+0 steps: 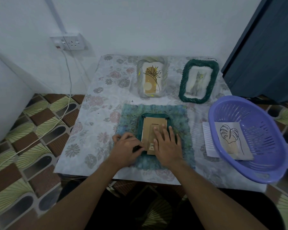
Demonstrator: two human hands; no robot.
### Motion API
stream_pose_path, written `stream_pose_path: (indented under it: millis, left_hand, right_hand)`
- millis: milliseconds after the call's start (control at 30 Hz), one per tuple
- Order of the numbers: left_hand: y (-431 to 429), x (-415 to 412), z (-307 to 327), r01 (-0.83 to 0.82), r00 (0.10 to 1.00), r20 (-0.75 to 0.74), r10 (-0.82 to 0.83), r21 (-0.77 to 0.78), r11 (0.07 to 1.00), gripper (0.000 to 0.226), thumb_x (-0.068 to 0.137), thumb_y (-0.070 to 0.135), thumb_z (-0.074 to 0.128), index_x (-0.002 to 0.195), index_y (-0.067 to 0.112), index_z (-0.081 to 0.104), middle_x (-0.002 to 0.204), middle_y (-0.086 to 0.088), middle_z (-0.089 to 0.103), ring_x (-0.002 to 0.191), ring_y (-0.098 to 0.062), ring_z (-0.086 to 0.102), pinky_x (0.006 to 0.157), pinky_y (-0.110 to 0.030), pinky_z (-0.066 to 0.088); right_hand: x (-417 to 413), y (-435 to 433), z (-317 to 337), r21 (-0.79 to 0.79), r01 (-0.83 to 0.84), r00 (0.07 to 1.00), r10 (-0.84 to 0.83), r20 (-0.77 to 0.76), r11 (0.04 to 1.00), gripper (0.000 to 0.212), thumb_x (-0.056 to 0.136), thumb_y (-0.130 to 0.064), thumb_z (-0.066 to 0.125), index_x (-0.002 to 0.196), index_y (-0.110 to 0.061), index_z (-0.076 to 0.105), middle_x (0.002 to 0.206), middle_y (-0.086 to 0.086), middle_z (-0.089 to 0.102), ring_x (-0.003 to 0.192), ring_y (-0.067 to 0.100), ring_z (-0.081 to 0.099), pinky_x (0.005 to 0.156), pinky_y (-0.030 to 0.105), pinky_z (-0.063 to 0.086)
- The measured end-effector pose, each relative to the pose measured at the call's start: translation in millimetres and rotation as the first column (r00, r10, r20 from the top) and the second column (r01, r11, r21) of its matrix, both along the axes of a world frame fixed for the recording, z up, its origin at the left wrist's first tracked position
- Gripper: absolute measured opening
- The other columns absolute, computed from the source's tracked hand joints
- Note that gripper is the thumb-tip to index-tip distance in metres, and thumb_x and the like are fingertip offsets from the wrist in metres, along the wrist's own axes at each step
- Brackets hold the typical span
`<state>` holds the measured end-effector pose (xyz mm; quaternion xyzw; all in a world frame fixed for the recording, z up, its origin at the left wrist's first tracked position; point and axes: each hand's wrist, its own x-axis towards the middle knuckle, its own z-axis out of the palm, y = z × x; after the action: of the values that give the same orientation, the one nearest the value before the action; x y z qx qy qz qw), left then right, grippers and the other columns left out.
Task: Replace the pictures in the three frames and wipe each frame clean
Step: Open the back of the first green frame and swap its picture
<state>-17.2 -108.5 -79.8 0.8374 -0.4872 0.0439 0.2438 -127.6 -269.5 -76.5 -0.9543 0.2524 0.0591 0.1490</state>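
My flat right hand (167,145) presses the cardboard back (148,128) of the face-down green frame (155,115); my left hand (126,146) pinches its corner.

The scene is dim and flat, with a cool blue-grey cast over the wall (140,22) and the worktop (93,130). The light is soft and seems to fall from above, so shadows are faint: a weak dark edge beside the left hand (126,146) and the right hand (166,143) on the face-down frame (139,128), and deep black below the worktop's near edge. Small yellow glints sit on the glass of the pale frame (151,77). Detail is soft and smeared throughout. The wide lens bows the door (264,47) edge and stretches the floor (32,130) tiles and the forearms toward the corners.
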Motion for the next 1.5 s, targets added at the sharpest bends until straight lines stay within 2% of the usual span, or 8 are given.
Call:
stream_pose_path:
  millis: [200,400,500,667,767,967,1233,1500]
  left_hand:
    - [-1.2,1.0,-12.5,-0.074,0.983,-0.164,0.077,0.025,0.997,0.025,0.084,0.048,0.054,0.084,0.031,0.072,0.086,0.02,0.068,0.096,-0.006,0.042,0.079,-0.053,0.046]
    - [-5.5,-2.1,6.2,-0.177,0.948,-0.255,0.189,0.069,0.982,0.025,0.087,0.048,0.05,0.093,0.037,0.072,0.09,0.03,0.056,0.104,0.001,0.038,0.086,-0.035,0.02]
    - [-8.0,-9.4,7.3,-0.171,0.925,-0.332,0.185,0.071,0.983,0.035,0.094,0.042,0.042,0.119,0.031,0.063,0.121,0.019,0.056,0.128,-0.01,0.036,0.095,-0.034,0.021]
    - [-13.3,-23.1,3.8,-0.055,0.955,-0.256,0.15,0.345,0.937,0.063,0.095,0.063,0.012,0.152,0.04,0.024,0.163,0.014,0.012,0.152,-0.017,-0.006,0.117,-0.046,0.006]
    - [-13.6,-28.1,1.8,-0.045,0.972,-0.189,0.136,0.42,0.906,0.062,0.095,0.064,0.009,0.154,0.046,0.009,0.165,0.014,0.0,0.152,-0.018,-0.008,0.118,-0.045,0.002]
    - [-13.0,-33.4,-2.5,-0.094,0.987,-0.081,0.137,0.399,0.912,0.062,0.096,0.063,0.005,0.154,0.044,0.012,0.165,0.009,0.01,0.152,-0.021,0.008,0.118,-0.045,0.009]
    - [-13.1,-31.7,-6.8,-0.096,0.988,-0.076,0.133,0.368,0.925,0.061,0.096,0.064,0.006,0.154,0.045,0.014,0.164,0.008,0.016,0.151,-0.022,0.014,0.117,-0.047,0.013]
    - [-13.1,-31.8,-4.9,-0.103,0.988,-0.071,0.14,0.385,0.917,0.059,0.097,0.063,0.011,0.154,0.046,0.01,0.165,0.01,0.01,0.152,-0.02,0.008,0.118,-0.046,0.01]
  right_hand:
    - [-0.3,-0.2,1.6,0.013,0.004,1.0,-0.004,-0.015,1.0,0.068,0.093,-0.051,-0.006,0.159,-0.037,0.002,0.168,-0.003,-0.007,0.154,0.022,-0.011,0.122,0.049,0.003]
    - [0.0,-1.7,0.8,0.011,0.002,1.0,-0.001,-0.027,1.0,0.055,0.106,-0.045,0.012,0.159,-0.036,0.0,0.168,-0.003,-0.009,0.154,0.023,-0.012,0.123,0.05,0.004]
    - [0.5,-1.7,1.6,0.021,0.0,0.999,0.001,-0.034,1.0,0.055,0.106,-0.045,0.013,0.159,-0.036,0.0,0.167,-0.003,-0.011,0.153,0.022,-0.013,0.123,0.05,0.003]
    - [-0.1,-2.5,0.8,0.025,0.002,1.0,-0.002,-0.023,1.0,0.055,0.105,-0.047,0.01,0.159,-0.036,0.002,0.167,-0.003,-0.01,0.154,0.022,-0.012,0.122,0.05,0.004]
    - [-0.3,-3.7,0.5,0.035,0.007,1.0,-0.006,-0.019,0.999,0.056,0.104,-0.049,0.009,0.159,-0.038,0.005,0.168,-0.004,-0.008,0.154,0.022,-0.011,0.122,0.05,0.005]
    - [0.3,-7.9,7.9,0.079,0.0,1.0,0.002,-0.018,0.997,0.053,0.107,-0.045,0.019,0.158,-0.039,0.008,0.168,-0.004,-0.004,0.154,0.021,-0.008,0.122,0.05,0.006]
    - [-20.8,-6.1,26.7,0.082,0.083,0.992,-0.09,0.089,0.993,0.049,0.103,-0.04,0.038,0.15,-0.03,0.034,0.165,-0.001,0.016,0.152,0.02,0.007,0.119,0.048,0.011]
    - [-54.3,-3.3,19.8,0.002,0.263,0.945,-0.258,0.201,0.965,0.027,0.086,-0.051,0.065,0.103,-0.03,0.063,0.139,-0.005,0.051,0.135,0.021,0.037,0.102,0.045,0.027]
